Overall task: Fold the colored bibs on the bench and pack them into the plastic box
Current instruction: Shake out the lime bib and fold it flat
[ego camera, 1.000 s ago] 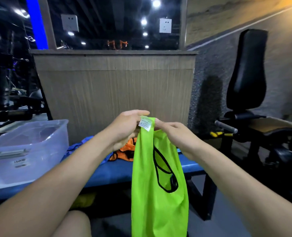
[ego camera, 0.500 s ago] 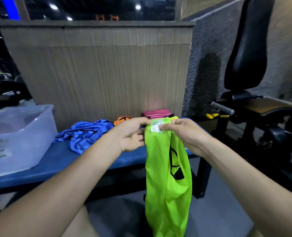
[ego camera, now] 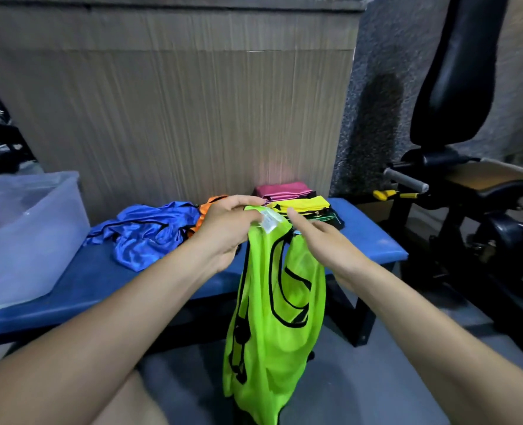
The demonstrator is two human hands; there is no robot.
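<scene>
Our left hand (ego camera: pixel 226 231) pinches the top edge of the lime-green bib (ego camera: pixel 272 317) beside its white label (ego camera: pixel 269 220), while our right hand (ego camera: pixel 321 243) rests against the bib just right of that label with fingers mostly straight. We see the bib hanging straight down from our hands, long axis vertical, in front of the blue bench (ego camera: pixel 100 286). Left of our left hand lie the crumpled blue bib (ego camera: pixel 149 234) and, farther off, the plastic box (ego camera: pixel 24 237); beyond our right hand sit folded bibs (ego camera: pixel 297 200).

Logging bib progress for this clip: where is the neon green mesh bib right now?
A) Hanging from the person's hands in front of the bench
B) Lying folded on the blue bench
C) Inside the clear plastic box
A: the neon green mesh bib hangs unfolded below the left hand, which grips its top edge.
</scene>
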